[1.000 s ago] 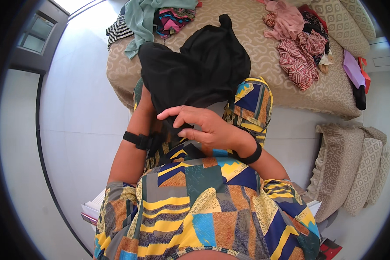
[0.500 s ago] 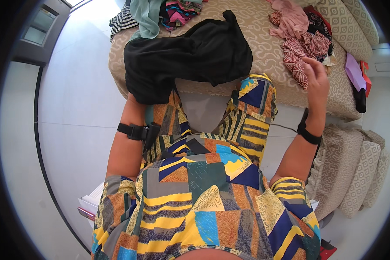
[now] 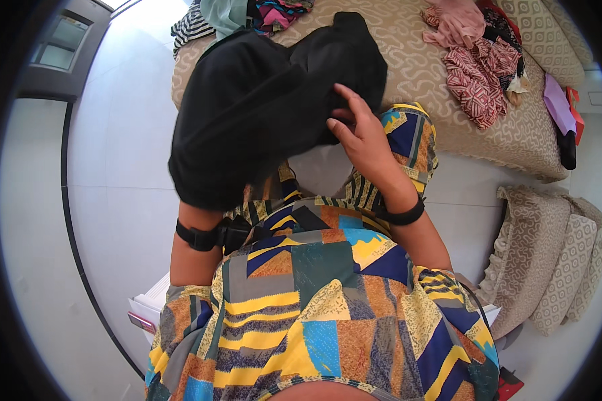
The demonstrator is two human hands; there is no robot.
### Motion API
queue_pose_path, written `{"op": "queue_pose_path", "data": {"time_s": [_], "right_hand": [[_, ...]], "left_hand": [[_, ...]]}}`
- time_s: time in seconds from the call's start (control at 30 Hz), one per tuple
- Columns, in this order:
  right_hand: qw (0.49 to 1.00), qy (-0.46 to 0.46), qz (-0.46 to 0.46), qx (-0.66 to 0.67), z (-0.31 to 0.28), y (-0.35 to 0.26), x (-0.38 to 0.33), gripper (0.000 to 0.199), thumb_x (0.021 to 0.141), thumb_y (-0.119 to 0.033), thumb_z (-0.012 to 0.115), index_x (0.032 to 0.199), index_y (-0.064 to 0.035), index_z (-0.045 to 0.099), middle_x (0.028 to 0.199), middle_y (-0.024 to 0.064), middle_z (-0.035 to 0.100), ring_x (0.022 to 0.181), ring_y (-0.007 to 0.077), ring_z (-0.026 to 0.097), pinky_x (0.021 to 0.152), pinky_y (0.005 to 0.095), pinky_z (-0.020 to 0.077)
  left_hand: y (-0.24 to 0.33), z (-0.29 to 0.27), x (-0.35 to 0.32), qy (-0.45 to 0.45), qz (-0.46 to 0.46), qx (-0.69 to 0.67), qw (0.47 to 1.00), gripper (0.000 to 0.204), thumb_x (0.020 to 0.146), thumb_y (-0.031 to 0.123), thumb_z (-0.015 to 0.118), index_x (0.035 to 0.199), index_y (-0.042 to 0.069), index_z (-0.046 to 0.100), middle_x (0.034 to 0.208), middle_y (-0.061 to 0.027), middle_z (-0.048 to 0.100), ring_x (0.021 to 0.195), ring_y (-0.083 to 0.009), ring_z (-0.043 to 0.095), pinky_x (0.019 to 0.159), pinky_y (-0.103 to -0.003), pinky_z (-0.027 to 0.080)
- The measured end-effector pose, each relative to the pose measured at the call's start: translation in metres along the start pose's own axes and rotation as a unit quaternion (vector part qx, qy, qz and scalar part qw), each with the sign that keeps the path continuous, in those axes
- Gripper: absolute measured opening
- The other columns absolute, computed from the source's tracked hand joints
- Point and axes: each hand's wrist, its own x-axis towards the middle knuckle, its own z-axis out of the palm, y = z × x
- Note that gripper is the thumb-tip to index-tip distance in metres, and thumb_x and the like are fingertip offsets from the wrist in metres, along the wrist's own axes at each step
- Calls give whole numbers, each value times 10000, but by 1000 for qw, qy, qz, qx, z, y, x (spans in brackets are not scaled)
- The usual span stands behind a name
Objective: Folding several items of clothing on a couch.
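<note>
A large piece of soft black cloth [image 3: 247,113], its kind of garment not showing, spreads from above my lap to the far end over the bed. My left forearm, with a black strap on it, goes in under the cloth's near left end, so my left hand and its fingers are hidden. Over the right part of the cloth lies my right hand [image 3: 366,137]. Its fingers and thumb are apart, with the tips at or against the fabric, and no fold is pinched between them.
The patterned bed [image 3: 408,73] is in front of my knees. On it lie a teal cloth [image 3: 226,15], a striped cloth [image 3: 190,30] and a multicoloured one at far left. Pink and red-white cloths [image 3: 475,80] are heaped at right. Cushions [image 3: 528,247] rest low on the right.
My right hand has swung left from beside the red-white cloth to the black cloth. The black cloth's left part has risen and come nearer to me, along with my left arm.
</note>
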Motion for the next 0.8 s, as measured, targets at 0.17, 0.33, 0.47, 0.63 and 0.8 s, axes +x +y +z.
{"op": "queue_pose_path", "data": {"time_s": [0.17, 0.33, 0.47, 0.63, 0.8], "right_hand": [[998, 58, 6, -10, 2, 12, 0, 517, 864, -38, 597, 1358, -70, 451, 1440, 182, 362, 1065, 265, 589, 828, 314, 519], [991, -99, -60, -64, 8, 37, -3, 164, 883, -86, 581, 1030, -18, 609, 1170, 149, 607, 982, 216, 610, 776, 314, 504], [996, -48, 39, 64, -9, 18, -6, 98, 910, -110, 572, 918, -15, 594, 869, 28, 634, 750, 108, 543, 696, 250, 450], [976, -30, 8, 218, -42, -17, -12, 116, 953, -137, 559, 972, -27, 590, 834, -55, 545, 773, 35, 487, 697, 190, 410], [931, -320, -81, 156, -33, -48, -35, 144, 943, -150, 550, 979, -11, 559, 955, 75, 612, 890, 130, 588, 787, 264, 451]], "left_hand": [[4, -15, -40, 31, -51, -23, 998, 511, 886, 155, 650, 1351, 38, 472, 1314, -136, 552, 1227, -212, 514, 1086, -308, 350], [4, -27, -56, 79, -74, -41, 993, 508, 887, 154, 649, 1349, 38, 473, 1313, -137, 552, 1225, -214, 514, 1084, -307, 353], [-2, -33, -54, 107, -76, -55, 990, 505, 888, 152, 648, 1347, 37, 474, 1312, -138, 552, 1224, -214, 515, 1082, -307, 354], [-14, -55, -64, 176, -77, -86, 978, 501, 889, 150, 648, 1345, 36, 475, 1310, -140, 552, 1223, -216, 515, 1080, -307, 357], [-19, -83, -69, 216, -76, -118, 966, 497, 889, 149, 647, 1343, 36, 477, 1308, -141, 553, 1221, -217, 516, 1077, -307, 359]]}}
